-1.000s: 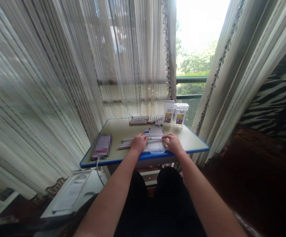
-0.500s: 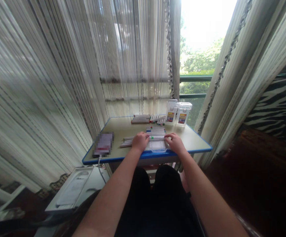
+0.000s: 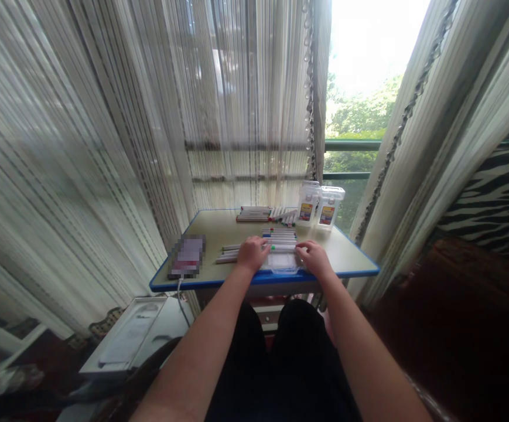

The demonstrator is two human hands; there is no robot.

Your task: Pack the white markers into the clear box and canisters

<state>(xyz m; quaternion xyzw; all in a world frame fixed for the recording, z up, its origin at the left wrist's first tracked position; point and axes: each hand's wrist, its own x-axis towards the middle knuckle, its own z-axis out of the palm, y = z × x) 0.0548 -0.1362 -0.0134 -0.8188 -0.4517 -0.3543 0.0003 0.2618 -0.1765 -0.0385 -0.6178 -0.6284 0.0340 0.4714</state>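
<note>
My left hand [image 3: 254, 254] and right hand [image 3: 316, 259] are bare, as are my left forearm [image 3: 201, 346] and right forearm [image 3: 362, 340], each smooth in outline, broad at the near edge of the view and tapering toward the far end. Black clothing [image 3: 276, 375] covers my left knee [image 3: 249, 322] and right knee [image 3: 300, 312], both rounded beneath it. The cloth looks plain and matt, its seams too dark to make out.

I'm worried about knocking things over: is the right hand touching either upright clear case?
Apart. The head view shows tabletop between the right hand and both upright clear cases.
</note>
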